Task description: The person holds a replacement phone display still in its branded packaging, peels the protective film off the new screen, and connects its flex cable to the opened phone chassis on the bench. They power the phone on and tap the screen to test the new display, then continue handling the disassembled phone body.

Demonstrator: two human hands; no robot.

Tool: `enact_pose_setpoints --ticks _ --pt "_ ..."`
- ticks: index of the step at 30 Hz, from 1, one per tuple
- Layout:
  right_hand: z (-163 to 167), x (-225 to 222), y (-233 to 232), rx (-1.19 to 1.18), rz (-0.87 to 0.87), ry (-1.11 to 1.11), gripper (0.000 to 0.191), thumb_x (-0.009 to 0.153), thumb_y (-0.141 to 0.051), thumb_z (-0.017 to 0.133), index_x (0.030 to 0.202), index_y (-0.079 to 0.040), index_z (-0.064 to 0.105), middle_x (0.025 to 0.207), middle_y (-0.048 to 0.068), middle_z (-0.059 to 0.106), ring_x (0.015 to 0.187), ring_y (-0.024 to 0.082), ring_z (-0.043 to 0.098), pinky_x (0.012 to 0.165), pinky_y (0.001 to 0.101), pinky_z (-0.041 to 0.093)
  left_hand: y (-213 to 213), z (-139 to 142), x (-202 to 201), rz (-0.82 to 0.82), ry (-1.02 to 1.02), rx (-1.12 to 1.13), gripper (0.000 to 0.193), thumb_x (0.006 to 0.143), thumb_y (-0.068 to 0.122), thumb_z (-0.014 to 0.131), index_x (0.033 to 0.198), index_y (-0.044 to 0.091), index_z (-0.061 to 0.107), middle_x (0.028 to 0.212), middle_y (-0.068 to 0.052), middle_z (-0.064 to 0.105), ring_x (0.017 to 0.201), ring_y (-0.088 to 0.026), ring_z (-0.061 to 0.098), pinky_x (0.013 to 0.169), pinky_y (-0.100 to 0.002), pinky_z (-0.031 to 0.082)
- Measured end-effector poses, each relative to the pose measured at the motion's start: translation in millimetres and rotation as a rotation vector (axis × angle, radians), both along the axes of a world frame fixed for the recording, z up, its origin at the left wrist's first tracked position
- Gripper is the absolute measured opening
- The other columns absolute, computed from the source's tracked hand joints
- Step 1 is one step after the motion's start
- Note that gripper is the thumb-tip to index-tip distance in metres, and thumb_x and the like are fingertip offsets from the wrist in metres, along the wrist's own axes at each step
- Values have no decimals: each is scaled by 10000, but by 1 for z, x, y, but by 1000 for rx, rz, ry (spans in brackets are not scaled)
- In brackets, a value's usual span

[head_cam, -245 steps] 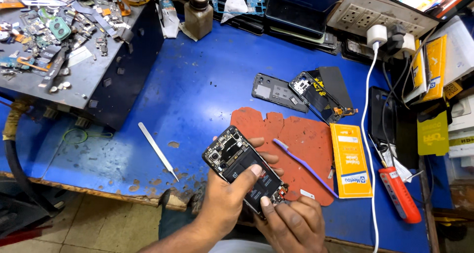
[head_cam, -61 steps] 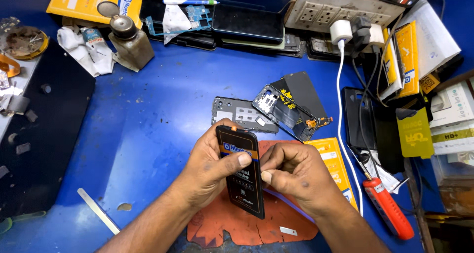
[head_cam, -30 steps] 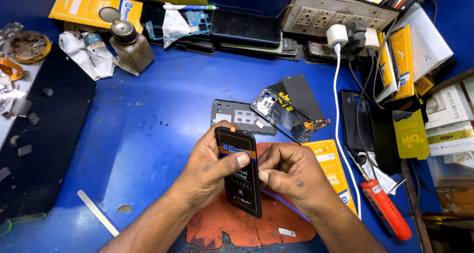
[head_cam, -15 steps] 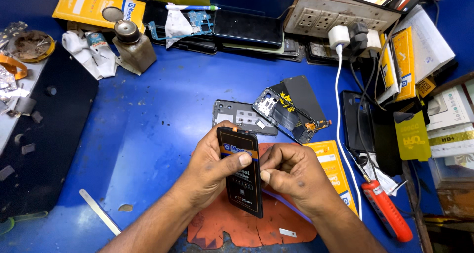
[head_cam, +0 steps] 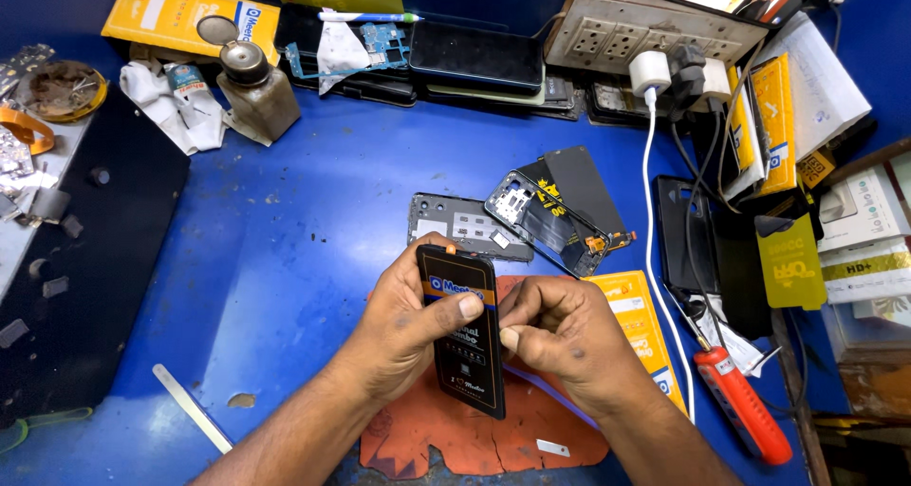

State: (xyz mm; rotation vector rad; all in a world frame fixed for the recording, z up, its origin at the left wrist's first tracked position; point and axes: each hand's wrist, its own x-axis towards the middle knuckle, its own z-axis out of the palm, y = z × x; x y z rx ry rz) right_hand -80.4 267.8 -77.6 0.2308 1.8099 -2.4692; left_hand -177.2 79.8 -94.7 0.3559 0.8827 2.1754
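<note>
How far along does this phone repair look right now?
Done: a phone frame and another opened phone lie stripped on the blue bench. In hand: the left hand holds a black phone part upright while the right hand picks at its edge. Left: nothing looks reassembled yet.

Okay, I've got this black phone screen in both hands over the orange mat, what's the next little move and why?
Probably pinch the screen's edge with the right hand and start peeling its film, if it has one. The left hand already grips the black screen upright over the orange mat, thumb across its face, and the right thumb and forefinger sit at its right edge. Whether anything has lifted yet is too small to tell.
</note>
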Motion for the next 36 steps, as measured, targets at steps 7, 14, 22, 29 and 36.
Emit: enact_pose_setpoints --ticks 7,14,22,29,36 --pt "1 -1 1 -9 5 3 59 841 24 711 838 17 652 832 109 710 764 144 659 741 304 566 1 0 -1 8 -3 -12 383 847 110 799 1114 77 527 970 -28 631 908 -113 642 816 -303 575" --pt "2 -2 0 -35 8 7 78 849 7 727 842 18 650 832 108 706 762 148 657 737 310 561 2 1 -2 12 -14 -17 397 839 103 801 1124 79 526 973 -29 629 906 -113 639 809 -299 569" --pt "3 -4 1 -28 9 -1 92 849 -8 740 838 19 653 835 112 704 764 157 663 737 317 569 2 1 -3 16 -12 -32 403 832 119 806 1123 69 532 965 -32 632 894 -117 646 797 -303 576" --pt "4 -4 0 -24 -4 -24 85 839 -1 734 830 19 652 826 111 703 753 159 662 726 317 569 2 2 -3 19 -1 -39 409 825 139 817 1113 69 534 955 -31 625 887 -117 641 795 -303 575" --pt "4 -6 1 -29 2 -12 77 842 5 726 834 20 651 829 112 700 757 157 658 731 318 567 3 3 -5 17 -9 -38 432 817 149 822 1124 76 526 962 -31 630 897 -117 644 805 -299 570"
